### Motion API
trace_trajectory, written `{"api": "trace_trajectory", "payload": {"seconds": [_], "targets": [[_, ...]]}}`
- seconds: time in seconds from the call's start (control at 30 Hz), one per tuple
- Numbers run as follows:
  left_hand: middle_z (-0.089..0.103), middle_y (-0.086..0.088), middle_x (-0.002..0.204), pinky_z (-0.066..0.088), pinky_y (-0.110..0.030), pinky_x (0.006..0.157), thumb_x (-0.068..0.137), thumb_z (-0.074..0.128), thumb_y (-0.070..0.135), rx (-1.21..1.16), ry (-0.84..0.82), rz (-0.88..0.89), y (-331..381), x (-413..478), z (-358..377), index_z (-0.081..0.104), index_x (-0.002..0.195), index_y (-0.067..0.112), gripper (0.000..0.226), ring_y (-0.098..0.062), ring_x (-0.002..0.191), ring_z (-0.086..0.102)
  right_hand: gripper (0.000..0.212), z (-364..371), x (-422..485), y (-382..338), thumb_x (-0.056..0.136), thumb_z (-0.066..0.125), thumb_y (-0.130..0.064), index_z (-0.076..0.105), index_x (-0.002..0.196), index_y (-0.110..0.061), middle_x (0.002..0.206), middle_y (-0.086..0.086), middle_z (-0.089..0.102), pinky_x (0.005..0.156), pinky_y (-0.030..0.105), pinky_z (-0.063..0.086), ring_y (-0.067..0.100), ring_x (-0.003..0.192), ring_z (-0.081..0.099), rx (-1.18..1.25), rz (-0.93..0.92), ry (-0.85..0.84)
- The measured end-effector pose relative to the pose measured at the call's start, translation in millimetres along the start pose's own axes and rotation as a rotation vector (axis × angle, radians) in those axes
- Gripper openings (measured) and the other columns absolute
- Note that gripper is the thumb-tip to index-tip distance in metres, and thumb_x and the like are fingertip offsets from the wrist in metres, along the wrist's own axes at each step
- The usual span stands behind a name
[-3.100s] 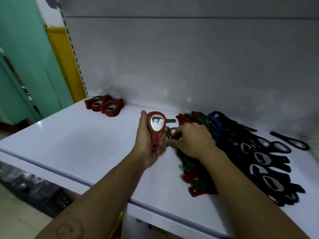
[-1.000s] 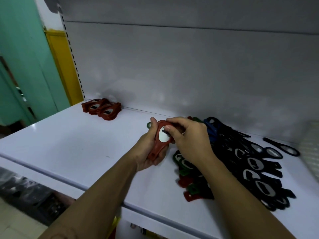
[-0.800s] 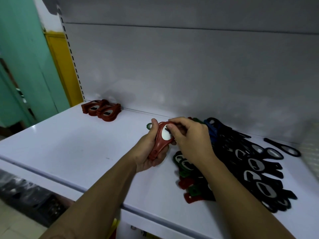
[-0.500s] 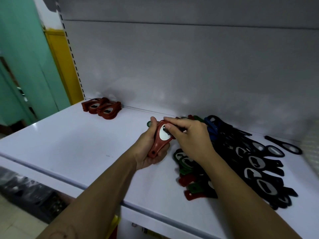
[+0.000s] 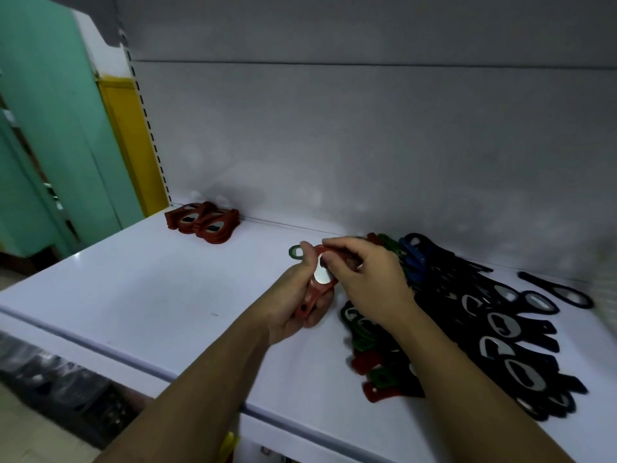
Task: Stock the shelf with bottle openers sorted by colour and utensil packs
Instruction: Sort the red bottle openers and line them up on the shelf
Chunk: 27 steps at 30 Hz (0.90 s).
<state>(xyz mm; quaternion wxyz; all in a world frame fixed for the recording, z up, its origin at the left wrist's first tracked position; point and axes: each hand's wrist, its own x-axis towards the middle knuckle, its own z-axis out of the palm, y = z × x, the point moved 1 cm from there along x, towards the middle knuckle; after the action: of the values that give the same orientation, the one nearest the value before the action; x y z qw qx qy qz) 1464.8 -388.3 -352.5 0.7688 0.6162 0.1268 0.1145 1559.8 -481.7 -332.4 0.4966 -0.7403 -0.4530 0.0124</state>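
My left hand [image 5: 293, 299] grips red bottle openers [image 5: 319, 284] by their handles, heads up, above the white shelf [image 5: 160, 295]. My right hand [image 5: 367, 279] pinches the top of the red opener's head. A mixed heap of red, green and blue openers [image 5: 374, 349] lies just right of my hands. A larger spread of black openers [image 5: 507, 332] fills the shelf's right side. A sorted pile of red openers [image 5: 205, 222] sits at the back left against the wall. One green opener [image 5: 295, 252] peeks out behind my left thumb.
The grey back panel [image 5: 334, 145] rises behind the shelf. A single black opener [image 5: 561, 292] lies apart at the far right. A yellow upright [image 5: 130, 145] and a green wall [image 5: 43, 128] stand to the left. The shelf's front edge [image 5: 117, 355] runs below my forearms.
Since three seconds ago my right hand left the heap and came to the red opener's head in my left hand. Over the last second both hands have stayed nearly still.
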Motion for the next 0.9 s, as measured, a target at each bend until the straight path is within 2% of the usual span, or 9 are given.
{"api": "trace_trajectory", "payload": {"seconds": [0.13,0.27,0.33,0.47,0.53,0.63,0.73,0.83,0.9], "targets": [[0.036,-0.007,0.052,0.025,-0.020,0.041,0.079,0.031,0.074,-0.022,0.037,0.016,-1.8,0.9,-3.4,0.062,0.061,0.020,0.065,-0.012,0.040,0.030,0.041,-6.1,-1.5,-7.6,0.096,0.056,-0.026,0.054,0.137,-0.025,0.126,-0.010,0.060,0.100,0.031,0.046,0.005,0.113,0.055,-0.049,-0.040,-0.151],[0.062,-0.009,0.076,0.045,-0.024,0.066,0.073,0.037,0.078,-0.049,0.082,-0.015,-2.8,0.4,-5.9,0.066,0.111,0.006,0.086,-0.017,0.068,0.058,0.106,-7.9,-11.6,-20.4,0.078,0.075,-0.041,0.003,0.155,-0.029,0.156,-0.017,0.018,0.115,0.030,0.028,0.004,0.143,0.017,-0.185,-0.017,-0.490],[0.072,-0.003,0.087,0.053,-0.025,0.067,0.078,0.034,0.074,-0.003,0.090,-0.028,-1.5,-1.4,-4.6,0.061,0.123,0.009,0.083,-0.013,0.079,0.069,0.127,2.3,-14.3,-24.7,0.067,0.081,-0.050,-0.011,0.153,-0.032,0.155,-0.021,0.005,0.116,0.029,0.024,0.005,0.143,0.011,-0.331,-0.057,-0.493],[0.071,-0.002,0.117,0.055,-0.027,0.088,0.084,0.039,0.062,-0.002,0.089,0.018,0.2,-4.0,1.0,0.056,0.130,0.017,0.067,-0.014,0.109,0.066,0.123,15.3,-14.1,-23.8,0.070,0.080,-0.041,-0.007,0.154,-0.020,0.157,-0.009,0.007,0.113,0.020,0.010,0.010,0.145,0.010,-0.469,-0.108,-0.361],[0.071,-0.004,0.117,0.054,-0.024,0.087,0.082,0.042,0.058,-0.040,0.105,0.028,-0.7,-3.1,3.1,0.056,0.128,0.013,0.066,-0.015,0.110,0.066,0.116,14.0,-14.1,-23.0,0.071,0.079,-0.035,-0.001,0.154,-0.018,0.156,-0.006,0.013,0.111,0.017,0.011,0.010,0.144,0.013,-0.452,-0.110,-0.334],[0.069,-0.007,0.121,0.053,-0.026,0.091,0.082,0.042,0.057,-0.061,0.106,0.042,-1.4,-1.7,4.3,0.054,0.131,0.011,0.069,-0.016,0.113,0.065,0.116,11.1,-12.9,-23.1,0.067,0.081,-0.033,0.006,0.154,-0.019,0.151,-0.007,0.021,0.109,0.022,0.026,0.009,0.140,0.024,-0.417,-0.097,-0.296],[0.069,-0.003,0.121,0.049,-0.033,0.099,0.081,0.029,0.071,-0.106,0.104,-0.029,-1.7,1.0,0.0,0.059,0.124,0.023,0.071,-0.015,0.114,0.064,0.117,10.1,-11.0,-26.0,0.064,0.082,-0.037,0.008,0.153,-0.021,0.147,-0.008,0.024,0.105,0.027,0.037,0.010,0.136,0.032,-0.445,-0.106,-0.254],[0.072,-0.003,0.115,0.049,-0.036,0.100,0.086,0.017,0.074,-0.171,0.162,-0.094,-2.6,4.2,-4.3,0.063,0.119,0.024,0.074,-0.017,0.110,0.067,0.118,12.5,-11.8,-25.6,0.062,0.082,-0.039,0.008,0.152,-0.022,0.145,-0.008,0.025,0.107,0.028,0.038,0.010,0.134,0.032,-0.458,-0.119,-0.240],[0.074,-0.003,0.107,0.053,-0.032,0.091,0.090,0.016,0.071,-0.141,0.214,-0.089,-3.2,4.7,-2.7,0.065,0.116,0.023,0.073,-0.015,0.102,0.070,0.117,15.1,-12.4,-25.4,0.064,0.080,-0.036,0.006,0.153,-0.021,0.146,-0.007,0.025,0.109,0.026,0.033,0.011,0.136,0.030,-0.464,-0.155,-0.234]]}}
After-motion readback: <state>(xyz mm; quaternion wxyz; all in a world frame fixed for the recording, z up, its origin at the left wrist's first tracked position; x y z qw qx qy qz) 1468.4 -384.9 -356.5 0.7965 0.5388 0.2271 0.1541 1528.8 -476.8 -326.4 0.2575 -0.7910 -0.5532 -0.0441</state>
